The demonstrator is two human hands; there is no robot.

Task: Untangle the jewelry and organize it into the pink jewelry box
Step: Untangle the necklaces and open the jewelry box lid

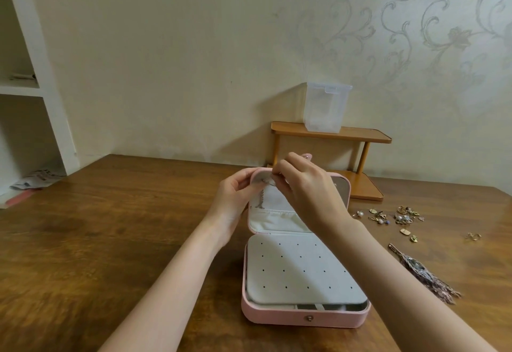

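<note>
Pink box (pixel 304 317) lies nearest, lid up. Chain (pixel 261 195) is pinched at the lid's top by left hand (pixel 235 193) & right hand (pixel 307 185) — it hangs straight down below both; loose jewelry (pixel 399 217) lies right of right hand.

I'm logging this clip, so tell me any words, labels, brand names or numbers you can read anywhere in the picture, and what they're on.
None can be read.
Pink jewelry box: no brand or label shows; only a plain metal snap on its front wall.
Clear plastic container on the wooden shelf: no print visible.
Folded newspaper at the left: it seems printed, but too small and blurred to read.
</note>
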